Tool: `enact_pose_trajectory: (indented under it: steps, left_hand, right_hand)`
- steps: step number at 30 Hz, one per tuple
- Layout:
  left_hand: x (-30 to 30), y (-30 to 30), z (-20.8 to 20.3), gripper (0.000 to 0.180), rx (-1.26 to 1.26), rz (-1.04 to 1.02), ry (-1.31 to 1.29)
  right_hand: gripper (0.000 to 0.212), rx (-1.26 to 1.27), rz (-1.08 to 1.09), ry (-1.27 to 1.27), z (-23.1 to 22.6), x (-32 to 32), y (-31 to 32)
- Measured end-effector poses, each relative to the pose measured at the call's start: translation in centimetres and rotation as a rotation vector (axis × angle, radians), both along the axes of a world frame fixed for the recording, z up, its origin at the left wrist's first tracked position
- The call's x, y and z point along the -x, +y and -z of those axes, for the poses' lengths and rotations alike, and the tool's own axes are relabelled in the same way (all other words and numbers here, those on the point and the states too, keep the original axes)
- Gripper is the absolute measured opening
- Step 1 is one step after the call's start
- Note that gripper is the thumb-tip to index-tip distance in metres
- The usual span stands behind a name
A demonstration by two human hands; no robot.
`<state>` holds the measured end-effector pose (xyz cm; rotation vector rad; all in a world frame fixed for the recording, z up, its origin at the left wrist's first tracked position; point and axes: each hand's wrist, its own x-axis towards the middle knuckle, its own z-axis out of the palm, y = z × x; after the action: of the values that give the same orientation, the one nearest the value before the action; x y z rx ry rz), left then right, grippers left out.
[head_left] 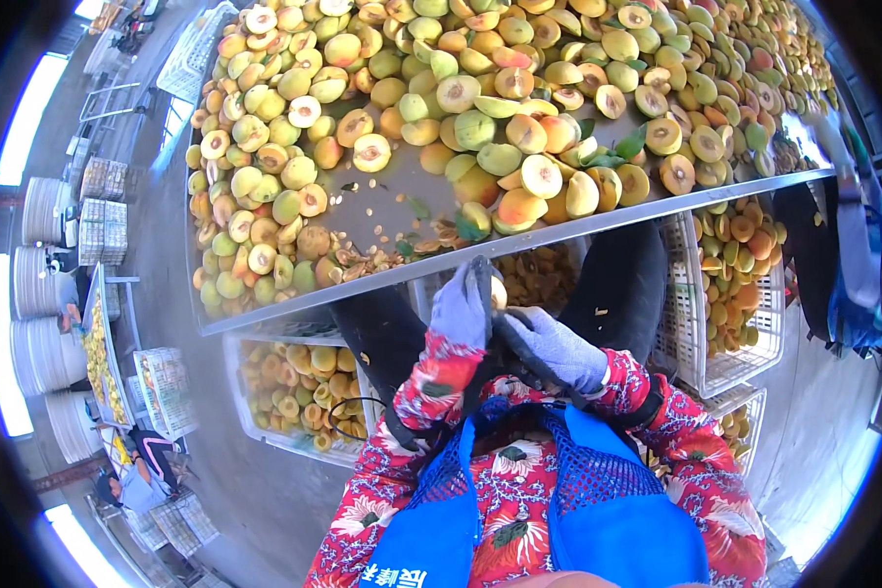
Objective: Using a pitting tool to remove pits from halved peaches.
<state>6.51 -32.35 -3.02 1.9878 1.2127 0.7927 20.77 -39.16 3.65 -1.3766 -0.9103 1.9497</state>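
Slipping looked the likeliest trouble for the pale piece of fruit, which sat between your hands at the centre of the frame, just below the worktop's front lip. Only a small part of it showed, and smooth glove fabric on a moist surface could have let it slide. A drop would probably have sent it among the fruit pieces between your knees. A knuckle raised too sharply could also have knocked the lip, since your left fingertips reached its edge in the picture.

Your left hand stood upright, fingers pointing to the top of the frame and palm side toward the fruit. Your right hand came in from the lower right, its back showing and its fingers angled up and left. Neither grip could be judged: I could not tell how wide or narrow your fingers stood, or which hand bore the fruit.

Farther up, halved fruit crowded the lip at upper centre, where a bumped piece could have rolled over. At lower left, a thin dark loop by the white crate might have snagged your left sleeve.
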Motion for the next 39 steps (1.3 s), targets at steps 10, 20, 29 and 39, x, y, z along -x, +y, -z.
enact_pose_trajectory:
  steps: [10,20,29,39]
  left_hand:
    - [-0.9,-0.9,-1.3,0.048,0.601,-0.016,-0.474]
    - [5.0,-1.4,3.7,0.057,0.148,-0.369,-0.309]
    - [19.7,1.6,-6.4,0.055,0.357,-0.682,0.785]
    - [2.9,23.5,-3.0,0.048,-0.366,0.081,1.087]
  right_hand:
    - [0.036,0.553,0.193,1.074,2.2,-1.0,-1.2]
    - [0.043,0.424,0.253,1.57,3.5,-0.6,-0.6]
    - [0.032,0.588,0.275,0.981,4.8,-0.8,-0.1]
    - [0.04,0.267,0.141,0.45,1.4,-0.1,-0.2]
